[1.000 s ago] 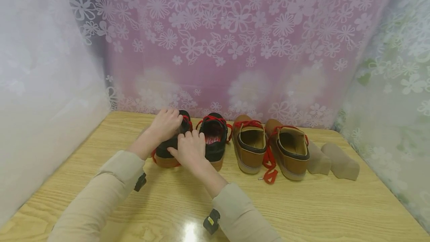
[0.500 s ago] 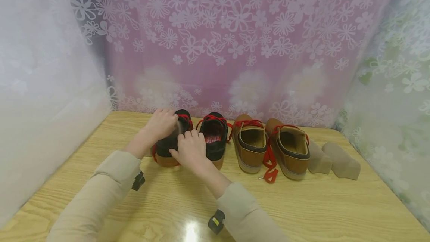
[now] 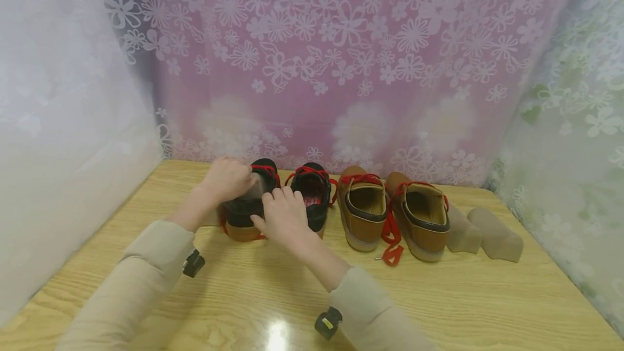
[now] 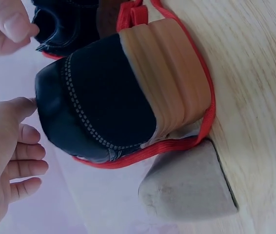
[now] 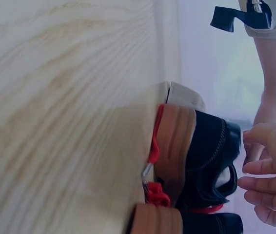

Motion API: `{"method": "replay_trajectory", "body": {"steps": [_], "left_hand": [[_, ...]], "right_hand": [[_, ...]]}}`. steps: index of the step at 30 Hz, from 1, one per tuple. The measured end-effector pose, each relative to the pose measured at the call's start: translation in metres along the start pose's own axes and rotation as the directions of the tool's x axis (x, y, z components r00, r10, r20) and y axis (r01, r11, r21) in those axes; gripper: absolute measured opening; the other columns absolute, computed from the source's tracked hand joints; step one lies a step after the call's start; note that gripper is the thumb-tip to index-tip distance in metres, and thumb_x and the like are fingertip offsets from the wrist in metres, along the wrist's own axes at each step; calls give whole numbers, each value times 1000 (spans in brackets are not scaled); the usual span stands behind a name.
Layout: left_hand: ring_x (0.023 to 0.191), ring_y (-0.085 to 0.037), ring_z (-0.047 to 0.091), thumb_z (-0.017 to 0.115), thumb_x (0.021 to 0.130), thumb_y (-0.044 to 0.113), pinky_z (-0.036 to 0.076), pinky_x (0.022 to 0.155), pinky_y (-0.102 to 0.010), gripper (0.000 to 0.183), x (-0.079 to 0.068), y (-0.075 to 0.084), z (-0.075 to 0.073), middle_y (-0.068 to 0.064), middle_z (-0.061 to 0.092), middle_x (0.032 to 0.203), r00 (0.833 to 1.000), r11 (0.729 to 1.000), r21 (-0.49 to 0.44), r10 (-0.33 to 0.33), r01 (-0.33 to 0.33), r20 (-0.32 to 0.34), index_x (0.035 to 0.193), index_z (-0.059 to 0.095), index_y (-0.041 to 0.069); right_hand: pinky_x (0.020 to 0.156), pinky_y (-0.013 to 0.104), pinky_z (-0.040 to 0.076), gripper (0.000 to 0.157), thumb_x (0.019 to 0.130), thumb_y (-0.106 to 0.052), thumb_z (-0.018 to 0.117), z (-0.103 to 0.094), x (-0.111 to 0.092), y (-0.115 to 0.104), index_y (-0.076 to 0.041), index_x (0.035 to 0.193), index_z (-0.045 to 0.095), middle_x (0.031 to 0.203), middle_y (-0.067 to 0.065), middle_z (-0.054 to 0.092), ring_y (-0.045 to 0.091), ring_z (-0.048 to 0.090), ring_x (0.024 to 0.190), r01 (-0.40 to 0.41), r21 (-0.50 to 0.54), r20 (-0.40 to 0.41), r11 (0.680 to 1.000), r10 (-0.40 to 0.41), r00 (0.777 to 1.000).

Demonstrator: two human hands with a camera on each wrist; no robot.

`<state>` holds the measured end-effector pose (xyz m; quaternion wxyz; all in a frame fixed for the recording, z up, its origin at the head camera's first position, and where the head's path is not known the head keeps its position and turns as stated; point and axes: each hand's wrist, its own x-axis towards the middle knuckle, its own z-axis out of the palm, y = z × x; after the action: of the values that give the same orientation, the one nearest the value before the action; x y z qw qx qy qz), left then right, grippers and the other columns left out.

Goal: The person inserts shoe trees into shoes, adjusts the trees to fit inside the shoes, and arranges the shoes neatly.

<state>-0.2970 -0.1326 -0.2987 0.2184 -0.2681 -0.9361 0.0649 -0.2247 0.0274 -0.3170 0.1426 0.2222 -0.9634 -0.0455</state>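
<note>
A black shoe (image 3: 242, 216) with red laces and a tan sole stands at the left of the row, with a greyish shape (image 3: 253, 187) inside its opening. My left hand (image 3: 225, 179) hovers over its left side; in the left wrist view the thumb is near the heel collar, the fingers loosely bent and holding nothing. My right hand (image 3: 284, 214) is over the gap between this shoe and a second black shoe (image 3: 317, 215), partly hiding both. In the right wrist view its relaxed fingers (image 5: 260, 183) lie close beside the left shoe's collar, nothing between them.
Two brown shoes (image 3: 359, 227) with red laces stand to the right, a loose lace (image 3: 391, 240) between them. Beyond lie two beige shaped blocks (image 3: 494, 234). Another beige block (image 4: 187, 190) sits beside the left black shoe. A floral curtain (image 3: 312, 69) hangs behind the wooden table (image 3: 439, 302).
My left hand has moved left, away from the black shoe's opening, uncovering more of it. My right hand has shifted slightly right. The shoes stay in place.
</note>
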Motion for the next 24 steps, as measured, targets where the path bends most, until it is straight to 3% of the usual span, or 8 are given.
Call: {"method": "replay_trajectory", "body": {"steps": [4,10,19,24], "left_hand": [[43,-16,40,60,89,33,35,45,-30,46,-4,-4,-4,1,38,46,999,999,-11,-33,34,16,52,42,13],[50,-20,49,63,87,32,41,48,-35,38,-14,-14,-3,-1,45,52,997,996,-40,-73,75,32,58,49,11],[55,-26,54,60,87,27,43,52,-42,30,-30,-29,-5,-3,49,57,988,984,-111,-131,139,76,68,54,6],[53,-22,49,57,88,26,41,50,-40,32,-39,-35,-2,-2,45,58,983,977,-136,-148,162,112,63,47,8]], "right_hand": [[79,36,41,44,87,-54,54,-3,-6,10,-12,101,60,97,3,58,22,51,92,5,7,-41,1000,-4,999],[76,37,42,45,84,-56,57,-5,-14,28,-12,93,60,90,4,58,23,52,88,-5,9,-89,1000,5,996],[71,37,42,50,79,-61,59,-8,-25,54,-12,88,56,84,3,53,24,52,81,-44,36,-82,998,47,996],[66,35,43,54,79,-64,57,-10,-30,66,-12,92,57,83,3,52,23,51,81,-90,37,-33,995,92,995]]}}
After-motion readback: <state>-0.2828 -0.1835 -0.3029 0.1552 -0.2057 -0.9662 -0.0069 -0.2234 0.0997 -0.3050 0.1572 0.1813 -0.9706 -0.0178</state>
